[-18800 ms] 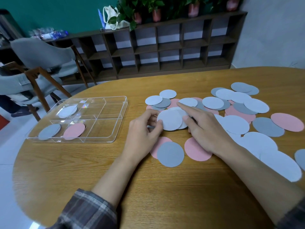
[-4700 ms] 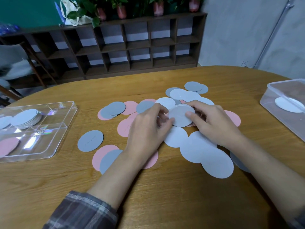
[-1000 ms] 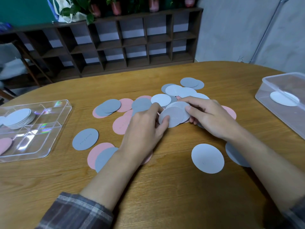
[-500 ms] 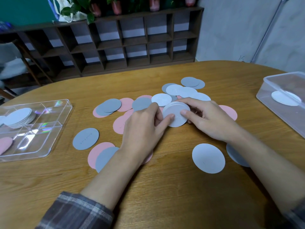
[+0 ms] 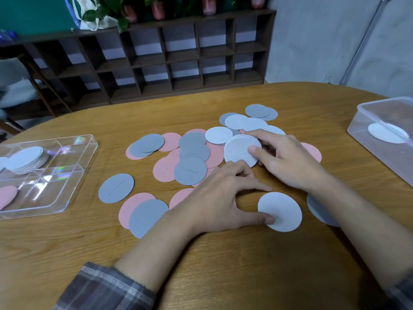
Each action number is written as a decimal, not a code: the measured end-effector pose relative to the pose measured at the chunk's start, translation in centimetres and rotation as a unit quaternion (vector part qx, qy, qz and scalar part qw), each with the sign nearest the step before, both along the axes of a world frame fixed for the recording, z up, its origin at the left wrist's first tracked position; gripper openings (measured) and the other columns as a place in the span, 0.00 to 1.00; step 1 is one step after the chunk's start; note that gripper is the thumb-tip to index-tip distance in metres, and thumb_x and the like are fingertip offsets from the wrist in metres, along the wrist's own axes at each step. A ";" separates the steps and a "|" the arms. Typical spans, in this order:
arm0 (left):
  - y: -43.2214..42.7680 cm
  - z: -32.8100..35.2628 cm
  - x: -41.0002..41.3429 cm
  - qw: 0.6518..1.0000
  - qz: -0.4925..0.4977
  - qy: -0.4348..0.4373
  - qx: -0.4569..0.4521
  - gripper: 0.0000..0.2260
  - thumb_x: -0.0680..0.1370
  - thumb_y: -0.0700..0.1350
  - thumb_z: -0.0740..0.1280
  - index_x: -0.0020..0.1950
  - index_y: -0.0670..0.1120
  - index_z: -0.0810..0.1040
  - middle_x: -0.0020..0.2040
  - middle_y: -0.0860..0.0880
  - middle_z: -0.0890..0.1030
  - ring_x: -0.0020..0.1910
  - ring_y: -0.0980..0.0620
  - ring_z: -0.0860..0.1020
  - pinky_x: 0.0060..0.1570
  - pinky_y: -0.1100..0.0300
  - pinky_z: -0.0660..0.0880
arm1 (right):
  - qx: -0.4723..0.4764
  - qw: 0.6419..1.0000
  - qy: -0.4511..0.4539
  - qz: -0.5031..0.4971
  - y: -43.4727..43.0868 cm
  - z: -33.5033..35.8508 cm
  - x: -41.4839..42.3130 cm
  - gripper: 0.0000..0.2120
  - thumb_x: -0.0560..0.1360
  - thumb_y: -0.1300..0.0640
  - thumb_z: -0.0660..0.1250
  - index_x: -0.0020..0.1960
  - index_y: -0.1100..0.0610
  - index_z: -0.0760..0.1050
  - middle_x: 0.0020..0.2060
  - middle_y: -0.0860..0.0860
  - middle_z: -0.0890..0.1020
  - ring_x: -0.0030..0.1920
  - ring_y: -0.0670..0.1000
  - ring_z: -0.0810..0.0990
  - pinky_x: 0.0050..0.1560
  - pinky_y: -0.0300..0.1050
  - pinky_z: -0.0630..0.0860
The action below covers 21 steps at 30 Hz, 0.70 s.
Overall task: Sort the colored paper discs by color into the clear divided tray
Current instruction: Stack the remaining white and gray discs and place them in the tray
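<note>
Bare table [image 5: 109, 159] between tray [image 5: 86, 166] and discs [image 5: 190, 171], clear box [image 5: 362, 117] right

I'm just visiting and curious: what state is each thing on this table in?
Left hand, thumb presses lone white disc.
Right hand, pinches white stack.
Divided tray, partly filled: white pile, pink disc.
Clear box, holds single disc.
Loose discs, scattered, overlapping.

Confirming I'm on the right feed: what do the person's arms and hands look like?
No gloves, rings or watch show on the left hand or the right hand. The left forearm ends in a dark grey-and-brown plaid fabric sleeve with pale lines. A corner of a similar plaid right sleeve shows at the frame edge.
</note>
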<state>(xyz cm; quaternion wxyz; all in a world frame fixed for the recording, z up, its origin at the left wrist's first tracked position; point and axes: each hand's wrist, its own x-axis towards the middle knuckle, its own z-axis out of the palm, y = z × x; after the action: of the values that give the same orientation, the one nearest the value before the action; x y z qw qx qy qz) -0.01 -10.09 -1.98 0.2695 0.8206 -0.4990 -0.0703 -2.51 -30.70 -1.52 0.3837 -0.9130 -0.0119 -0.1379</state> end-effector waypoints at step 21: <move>0.5 0.5 1.7 0.907 0.130 0.298 -0.267 0.05 0.79 0.37 0.74 0.51 0.45 0.81 0.41 0.49 0.80 0.38 0.53 0.74 0.40 0.62 0.72 | 0.109 0.994 0.014 0.011 0.2 0.6 -0.1 0.13 0.84 0.55 0.63 0.63 0.42 0.81 0.39 0.51 0.81 0.40 0.52 0.77 0.41 0.45 0.73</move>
<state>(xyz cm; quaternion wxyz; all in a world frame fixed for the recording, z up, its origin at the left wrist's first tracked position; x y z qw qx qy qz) 1.68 -9.63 -1.50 0.6211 0.7165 -0.2848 -0.1403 -2.64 -30.46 -0.96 0.4830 -0.8672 -0.0016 -0.1211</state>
